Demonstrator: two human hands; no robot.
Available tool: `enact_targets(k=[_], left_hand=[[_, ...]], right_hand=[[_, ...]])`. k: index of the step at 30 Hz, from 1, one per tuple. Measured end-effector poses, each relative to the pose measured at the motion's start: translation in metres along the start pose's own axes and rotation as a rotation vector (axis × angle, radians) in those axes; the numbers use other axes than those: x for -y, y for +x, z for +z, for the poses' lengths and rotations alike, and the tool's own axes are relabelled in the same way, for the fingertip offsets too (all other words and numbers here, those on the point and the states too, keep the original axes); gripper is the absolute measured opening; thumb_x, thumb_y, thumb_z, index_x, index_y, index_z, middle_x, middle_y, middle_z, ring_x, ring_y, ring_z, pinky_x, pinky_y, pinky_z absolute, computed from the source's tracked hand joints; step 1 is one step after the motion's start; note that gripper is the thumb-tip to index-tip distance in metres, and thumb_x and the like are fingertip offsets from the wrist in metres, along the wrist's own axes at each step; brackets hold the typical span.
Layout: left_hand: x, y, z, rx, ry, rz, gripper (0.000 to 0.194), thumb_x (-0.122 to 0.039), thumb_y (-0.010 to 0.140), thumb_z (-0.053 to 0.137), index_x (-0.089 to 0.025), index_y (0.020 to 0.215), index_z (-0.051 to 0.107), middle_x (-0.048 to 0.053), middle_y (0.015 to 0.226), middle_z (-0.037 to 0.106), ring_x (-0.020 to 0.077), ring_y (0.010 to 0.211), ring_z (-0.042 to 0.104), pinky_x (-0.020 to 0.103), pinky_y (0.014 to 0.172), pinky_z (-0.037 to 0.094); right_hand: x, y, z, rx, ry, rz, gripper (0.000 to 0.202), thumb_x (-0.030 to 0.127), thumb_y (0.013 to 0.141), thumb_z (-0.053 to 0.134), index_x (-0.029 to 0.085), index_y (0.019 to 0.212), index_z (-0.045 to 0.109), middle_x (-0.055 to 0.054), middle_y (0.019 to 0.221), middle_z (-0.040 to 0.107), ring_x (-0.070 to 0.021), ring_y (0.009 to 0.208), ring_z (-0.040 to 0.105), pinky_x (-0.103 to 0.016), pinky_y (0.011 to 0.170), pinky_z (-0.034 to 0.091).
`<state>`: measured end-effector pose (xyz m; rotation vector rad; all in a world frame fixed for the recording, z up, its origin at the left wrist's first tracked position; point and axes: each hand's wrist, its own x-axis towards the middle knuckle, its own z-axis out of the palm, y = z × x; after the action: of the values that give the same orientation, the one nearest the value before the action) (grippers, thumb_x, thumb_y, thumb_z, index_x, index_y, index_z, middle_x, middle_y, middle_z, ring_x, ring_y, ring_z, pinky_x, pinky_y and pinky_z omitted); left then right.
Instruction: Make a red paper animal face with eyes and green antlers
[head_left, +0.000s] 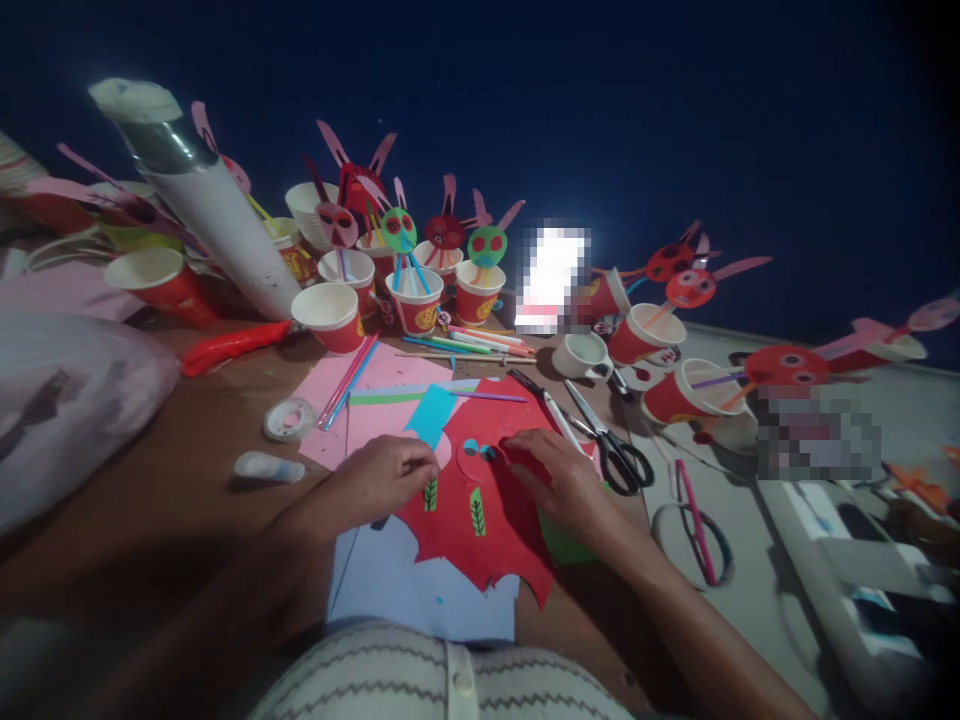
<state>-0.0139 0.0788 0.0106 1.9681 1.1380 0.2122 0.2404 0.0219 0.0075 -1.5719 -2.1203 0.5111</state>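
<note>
My left hand (386,475) is curled with its fingertips together, just above a green paper strip with dark leaf-like marks (430,494). Whether it pinches anything is hidden. My right hand (559,485) lies over a red paper sheet with ragged edges (517,540), fingers stretched and a little apart. Its fingertips are beside a red paper disc (472,466) that has two small blue and white rounds at its top edge. A second marked green strip (478,512) rests below the disc. A blue paper piece (431,415) lies above my left hand, partly over pink paper (360,390).
Black-handled scissors (626,465) lie right of the red sheet. Red paper cups (330,318) with paper rabbit-like heads on straws stand along the back. A small glue bottle (268,467), a round clear container (289,419) and a white cup (581,355) are nearby.
</note>
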Motion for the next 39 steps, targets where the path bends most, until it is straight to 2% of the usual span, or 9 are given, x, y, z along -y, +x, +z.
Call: enact_targets(k=[5, 11, 15, 21, 26, 28, 31, 35, 39], left_hand=[[-0.006, -0.002, 0.0, 0.009, 0.07, 0.038, 0.019, -0.029, 0.08, 0.049, -0.02, 0.067, 0.061, -0.002, 0.068, 0.059, 0.0114, 0.06, 0.054, 0.021, 0.055, 0.038], [-0.014, -0.002, -0.007, -0.014, 0.141, 0.101, 0.032, -0.032, 0.088, 0.039, -0.018, 0.064, 0.055, -0.001, 0.069, 0.055, 0.0118, 0.065, 0.051, 0.023, 0.063, 0.038], [-0.017, -0.003, -0.01, -0.021, 0.148, 0.116, 0.031, -0.028, 0.088, 0.037, -0.018, 0.067, 0.058, -0.001, 0.071, 0.056, 0.0121, 0.067, 0.052, 0.023, 0.065, 0.038], [-0.016, -0.003, -0.012, -0.05, 0.13, 0.123, 0.028, -0.027, 0.088, 0.039, -0.018, 0.073, 0.06, -0.001, 0.073, 0.056, 0.0123, 0.069, 0.053, 0.023, 0.067, 0.039], [-0.011, -0.002, -0.01, -0.104, 0.085, 0.145, 0.023, -0.026, 0.088, 0.042, -0.019, 0.077, 0.061, -0.001, 0.076, 0.059, 0.012, 0.071, 0.055, 0.023, 0.066, 0.041], [-0.013, -0.003, -0.007, -0.176, 0.069, 0.231, 0.02, -0.025, 0.088, 0.044, -0.019, 0.081, 0.062, 0.0, 0.08, 0.062, 0.013, 0.077, 0.056, 0.024, 0.071, 0.042], [-0.022, -0.006, 0.002, -0.243, 0.113, 0.444, 0.017, -0.023, 0.088, 0.047, -0.019, 0.092, 0.063, 0.004, 0.092, 0.066, 0.0163, 0.091, 0.054, 0.029, 0.082, 0.042], [-0.038, -0.015, 0.017, -0.13, 0.281, 0.609, 0.022, -0.026, 0.087, 0.051, -0.018, 0.105, 0.061, 0.006, 0.109, 0.065, 0.0224, 0.106, 0.048, 0.038, 0.089, 0.038], [-0.042, -0.023, 0.03, -0.032, 0.416, 0.686, 0.025, -0.034, 0.087, 0.051, -0.018, 0.103, 0.061, 0.007, 0.114, 0.063, 0.0257, 0.107, 0.046, 0.041, 0.087, 0.035]], right_hand=[[0.011, -0.015, -0.002, 0.027, -0.05, -0.009, 0.018, 0.022, 0.089, 0.05, 0.021, 0.1, 0.064, -0.006, 0.096, 0.064, -0.0189, 0.09, 0.058, -0.031, 0.079, 0.043], [0.031, -0.019, 0.016, 0.086, -0.166, 0.02, 0.011, 0.027, 0.084, 0.059, 0.022, 0.092, 0.065, -0.003, 0.085, 0.065, -0.0188, 0.081, 0.057, -0.031, 0.072, 0.037], [0.038, -0.018, 0.023, 0.107, -0.207, 0.056, 0.018, 0.034, 0.078, 0.066, 0.021, 0.091, 0.064, -0.003, 0.084, 0.064, -0.0206, 0.079, 0.057, -0.032, 0.07, 0.034], [0.044, -0.023, 0.019, 0.15, -0.107, -0.061, 0.014, 0.032, 0.082, 0.061, 0.021, 0.09, 0.063, -0.004, 0.085, 0.064, -0.0196, 0.079, 0.056, -0.032, 0.07, 0.034], [0.022, -0.032, -0.007, 0.027, -0.094, -0.074, 0.012, 0.025, 0.087, 0.054, 0.021, 0.093, 0.063, -0.004, 0.087, 0.065, -0.0182, 0.083, 0.057, -0.031, 0.074, 0.038], [0.006, -0.038, -0.019, -0.053, -0.115, -0.062, 0.013, 0.024, 0.088, 0.053, 0.022, 0.094, 0.063, -0.003, 0.088, 0.066, -0.0173, 0.082, 0.059, -0.031, 0.075, 0.038], [-0.015, -0.048, -0.032, -0.088, -0.154, -0.001, 0.012, 0.024, 0.088, 0.053, 0.021, 0.094, 0.064, -0.004, 0.091, 0.066, -0.0184, 0.085, 0.059, -0.033, 0.078, 0.04], [-0.028, -0.058, -0.036, -0.089, -0.27, -0.009, 0.015, 0.027, 0.088, 0.053, 0.022, 0.097, 0.064, -0.005, 0.096, 0.066, -0.0207, 0.091, 0.058, -0.035, 0.081, 0.04], [-0.03, -0.061, -0.034, -0.014, -0.36, -0.058, 0.022, 0.029, 0.086, 0.054, 0.024, 0.105, 0.063, -0.006, 0.108, 0.064, -0.0232, 0.098, 0.057, -0.038, 0.085, 0.038]])
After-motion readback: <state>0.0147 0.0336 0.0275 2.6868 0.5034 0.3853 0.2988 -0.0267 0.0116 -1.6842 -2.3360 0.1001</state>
